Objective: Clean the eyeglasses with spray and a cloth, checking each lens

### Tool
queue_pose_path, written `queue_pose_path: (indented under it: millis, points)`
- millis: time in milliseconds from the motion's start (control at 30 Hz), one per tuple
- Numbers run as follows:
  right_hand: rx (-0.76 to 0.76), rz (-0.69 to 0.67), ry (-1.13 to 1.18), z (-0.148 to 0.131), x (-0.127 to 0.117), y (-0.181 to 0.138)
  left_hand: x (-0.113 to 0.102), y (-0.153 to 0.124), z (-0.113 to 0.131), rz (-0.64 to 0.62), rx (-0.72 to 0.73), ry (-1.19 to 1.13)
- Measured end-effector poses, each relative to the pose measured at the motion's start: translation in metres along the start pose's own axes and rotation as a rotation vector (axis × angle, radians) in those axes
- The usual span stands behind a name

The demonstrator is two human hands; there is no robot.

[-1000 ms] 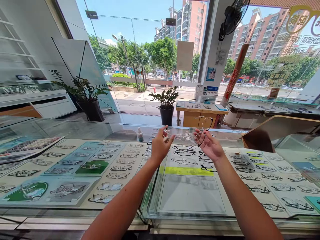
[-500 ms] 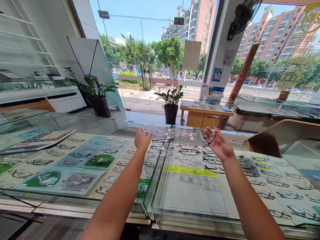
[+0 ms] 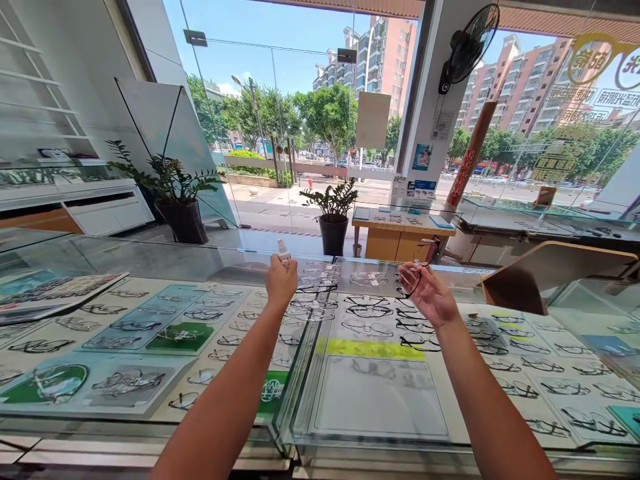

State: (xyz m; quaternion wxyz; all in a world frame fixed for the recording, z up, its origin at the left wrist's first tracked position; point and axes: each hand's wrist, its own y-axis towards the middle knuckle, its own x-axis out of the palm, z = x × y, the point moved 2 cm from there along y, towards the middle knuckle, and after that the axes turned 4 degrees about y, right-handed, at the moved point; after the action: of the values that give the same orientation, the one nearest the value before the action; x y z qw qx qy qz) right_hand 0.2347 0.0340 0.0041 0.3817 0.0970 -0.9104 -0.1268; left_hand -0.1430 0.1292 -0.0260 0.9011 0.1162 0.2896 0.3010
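My left hand [image 3: 282, 279] is closed around a small white spray bottle [image 3: 283, 252], whose top sticks up above the fingers. My right hand [image 3: 434, 293] pinches a pair of glasses [image 3: 421, 265] by one side, held up over the glass counter with the frame tilted. Between the two hands, several eyeglass frames [image 3: 320, 289] lie in a row along the counter top. More glasses [image 3: 367, 312] rest in the display case below, beside a yellow strip [image 3: 373, 348].
The glass display counter [image 3: 380, 400] spans the width in front of me. A brown wooden board [image 3: 560, 267] stands at the right, and magazines [image 3: 60, 293] lie at the left. Beyond are potted plants [image 3: 333, 227], a wooden desk [image 3: 400, 240] and a wall fan [image 3: 470, 50].
The view has shifted slightly. The white bottle shows more above my left hand and now leans. The glasses in my right hand have turned so that their lenses face differently.
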Motion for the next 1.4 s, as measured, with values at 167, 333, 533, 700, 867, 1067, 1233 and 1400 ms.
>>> queue_pose_path:
  millis: [167, 333, 533, 700, 867, 1067, 1233, 1400]
  points:
    - [0.0, -0.013, -0.033, 0.007, 0.008, -0.002, 0.022, -0.038, 0.043, -0.349, -0.01, -0.519]
    - [0.016, 0.005, -0.107, 0.02, 0.014, -0.003, 0.028, -0.095, 0.083, -0.866, -0.175, -1.088]
    - [0.049, 0.002, -0.168, 0.04, 0.022, -0.007, 0.019, -0.124, 0.099, -1.262, -0.34, -1.177]
    - [0.084, 0.005, -0.204, 0.051, 0.027, -0.01, 0.018, -0.122, 0.099, -1.242, -0.355, -1.149]
    - [0.144, 0.025, -0.214, 0.062, 0.034, -0.016, 0.024, -0.115, 0.09, -0.841, -0.045, -0.852]
    - [0.219, -0.018, -0.181, 0.081, 0.043, -0.025, 0.018, -0.115, 0.085, -0.435, 0.369, -0.382]
    - [0.24, -0.032, -0.157, 0.086, 0.042, -0.027, 0.015, -0.117, 0.087, -0.423, 0.39, -0.327]
    - [0.286, -0.011, -0.081, 0.078, 0.037, -0.024, 0.016, -0.113, 0.086, -0.461, 0.404, -0.382]
